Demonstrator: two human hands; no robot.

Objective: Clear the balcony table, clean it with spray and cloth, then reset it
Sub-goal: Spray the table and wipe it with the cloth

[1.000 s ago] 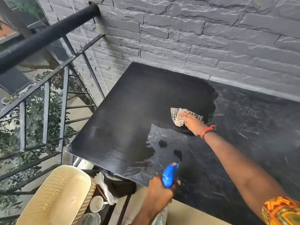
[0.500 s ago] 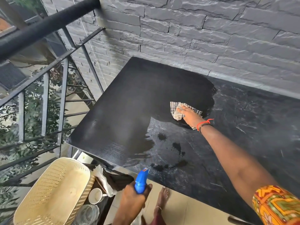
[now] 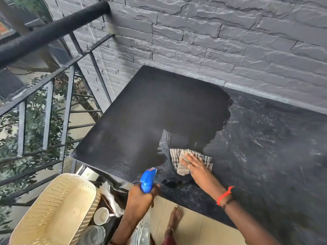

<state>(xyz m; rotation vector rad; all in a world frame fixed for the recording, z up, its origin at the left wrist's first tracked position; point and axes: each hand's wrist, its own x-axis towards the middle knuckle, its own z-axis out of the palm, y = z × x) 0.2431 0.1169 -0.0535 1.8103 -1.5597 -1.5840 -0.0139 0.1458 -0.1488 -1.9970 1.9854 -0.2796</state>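
The black balcony table [image 3: 134,121] stands against a grey brick wall; its left part is wiped dark and its right part is streaked with wet smears. My right hand [image 3: 196,165] presses flat on a checked cloth [image 3: 180,161] near the table's front edge. My left hand [image 3: 141,195] grips a spray bottle with a blue trigger head [image 3: 147,179], just off the front edge. The bottle's body is mostly hidden behind my arm.
A cream perforated basket [image 3: 53,209] sits at lower left beside a white cup [image 3: 101,216] and a glass [image 3: 92,236]. A black metal railing [image 3: 47,96] runs along the left. My bare foot [image 3: 174,220] is on the tiled floor under the table's edge.
My right hand has dragged the cloth from the table's middle toward the front edge, wiping over the dark spray spots. The left hand with the bottle rose slightly.
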